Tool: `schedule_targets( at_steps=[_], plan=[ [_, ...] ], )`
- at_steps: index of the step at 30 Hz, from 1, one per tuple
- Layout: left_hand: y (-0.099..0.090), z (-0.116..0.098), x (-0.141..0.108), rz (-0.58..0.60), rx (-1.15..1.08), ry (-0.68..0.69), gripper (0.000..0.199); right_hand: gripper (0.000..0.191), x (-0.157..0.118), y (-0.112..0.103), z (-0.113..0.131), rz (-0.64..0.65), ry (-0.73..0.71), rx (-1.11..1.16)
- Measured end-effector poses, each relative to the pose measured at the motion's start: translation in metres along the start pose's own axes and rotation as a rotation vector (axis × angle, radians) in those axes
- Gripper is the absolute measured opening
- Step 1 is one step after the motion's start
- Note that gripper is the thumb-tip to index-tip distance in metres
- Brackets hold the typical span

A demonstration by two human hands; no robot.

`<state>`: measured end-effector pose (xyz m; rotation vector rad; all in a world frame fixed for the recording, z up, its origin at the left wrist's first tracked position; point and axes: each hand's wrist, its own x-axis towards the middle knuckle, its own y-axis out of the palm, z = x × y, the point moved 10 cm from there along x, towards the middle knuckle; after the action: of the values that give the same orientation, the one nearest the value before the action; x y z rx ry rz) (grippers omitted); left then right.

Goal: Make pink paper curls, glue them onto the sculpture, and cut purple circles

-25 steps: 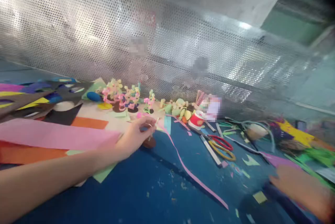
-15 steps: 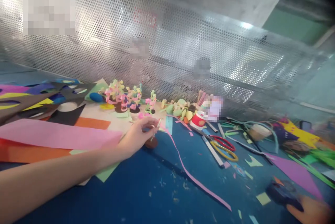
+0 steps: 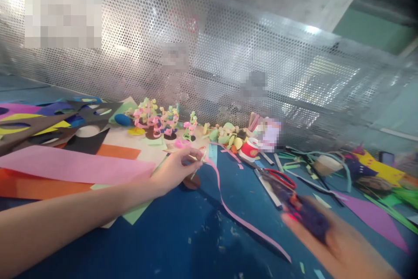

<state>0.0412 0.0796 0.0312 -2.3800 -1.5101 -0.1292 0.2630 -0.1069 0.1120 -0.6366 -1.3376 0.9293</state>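
- Silvery perforated mesh fills the background behind a blue surface littered with paper.
- Near the middle of the frame, the left hand pinches a thin pale stick above a brown disc; whether they're joined, I can't tell.
- At lower right, the right hand is curled around a dark tool, too blurred to identify.
- Work looks partway, I'd judge: the pink strip has one end beside the stick, while most of its length lies loose toward lower right. From here I can't see whether that end is fixed.
- Small curly paper ornaments stand upper centre, apparently made up.
- Red-handled scissors and a white bar lie just beyond the tool, crowding that side.
- Pink sheet spreads at left, close by the left wrist.
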Motion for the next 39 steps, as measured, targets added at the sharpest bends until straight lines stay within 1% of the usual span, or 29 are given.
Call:
schedule_targets(
  at_steps=[1,2,3,4,6,9,12,19,26,31,39],
  plan=[
    [0.001,-0.001,0.000,0.005,-0.002,0.001,0.024,0.027,0.009,0.008,0.031,0.040,-0.088,0.023],
    [0.001,-0.002,0.000,0.005,0.000,0.008,0.023,0.025,0.017,0.013,0.056,0.049,-0.139,0.051],
    [0.000,-0.003,-0.001,0.000,0.004,0.019,0.023,0.025,0.023,0.019,0.074,0.066,-0.161,0.076],
    [-0.001,-0.004,-0.001,-0.007,0.009,0.029,0.023,0.024,0.028,0.023,0.086,0.056,-0.170,0.101],
    [-0.001,-0.004,-0.001,-0.015,0.013,0.038,0.022,0.024,0.036,0.034,0.098,0.071,-0.164,0.137],
    [0.002,-0.001,0.000,0.010,-0.001,0.026,0.021,0.023,0.041,0.050,0.098,0.126,-0.137,0.163],
    [0.004,-0.002,0.000,0.024,-0.018,0.037,0.018,0.023,0.043,0.060,0.094,0.167,-0.123,0.166],
    [0.003,-0.007,-0.002,0.013,-0.015,0.057,0.016,0.020,0.044,0.060,0.096,0.146,-0.108,0.199],
    [0.006,-0.003,-0.003,0.025,-0.057,0.008,0.019,0.018,0.046,0.060,0.097,0.146,-0.107,0.225],
    [0.004,-0.008,-0.004,0.006,-0.008,0.031,0.016,0.018,0.044,0.067,0.097,0.185,-0.093,0.234],
    [0.006,-0.005,-0.005,0.034,-0.025,-0.012,0.018,0.021,0.044,0.070,0.094,0.199,-0.067,0.248]
  ],
)
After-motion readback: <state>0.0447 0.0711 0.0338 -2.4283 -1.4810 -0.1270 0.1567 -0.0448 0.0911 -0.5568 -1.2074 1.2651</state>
